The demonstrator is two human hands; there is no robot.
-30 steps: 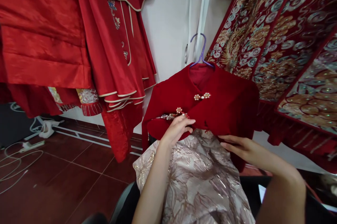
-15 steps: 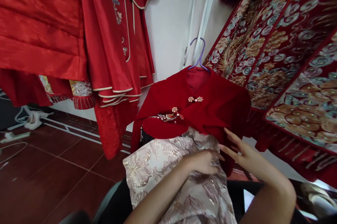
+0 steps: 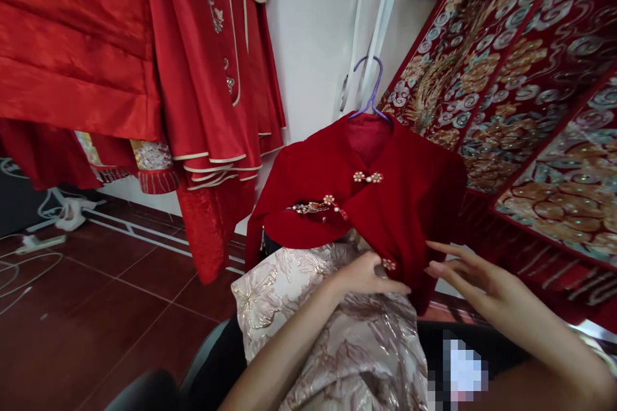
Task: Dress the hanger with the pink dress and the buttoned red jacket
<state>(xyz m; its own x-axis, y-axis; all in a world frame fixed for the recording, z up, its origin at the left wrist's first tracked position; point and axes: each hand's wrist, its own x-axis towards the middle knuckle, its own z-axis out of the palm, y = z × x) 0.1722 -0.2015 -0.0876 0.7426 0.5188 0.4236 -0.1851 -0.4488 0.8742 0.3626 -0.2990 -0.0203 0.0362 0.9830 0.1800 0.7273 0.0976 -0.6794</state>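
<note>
Tiled floor point(image 3: 116, 314) at 8 o'clock; red jacket point(image 3: 405, 186) centre, on purple hanger point(image 3: 370, 103). Left hand point(image 3: 371, 276) at jacket's 6, I can't make out its grip; right hand point(image 3: 465, 279) at 4, fingers parted. Pearl clasp point(image 3: 388, 264) could snag patterned cloth point(image 3: 347, 353) if tugged.

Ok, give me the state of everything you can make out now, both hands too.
Hanger: upright
Jacket: on the hanger, lower front rumpled
Top clasp: looks fastened
Lower clasp: fastening unclear
Brocade: draped, creased
Left hand: at the jacket's lower edge, grip unclear
Right hand: open, beside the jacket, contact unclear
Red garments: hanging
Embroidered garment: hanging
</note>
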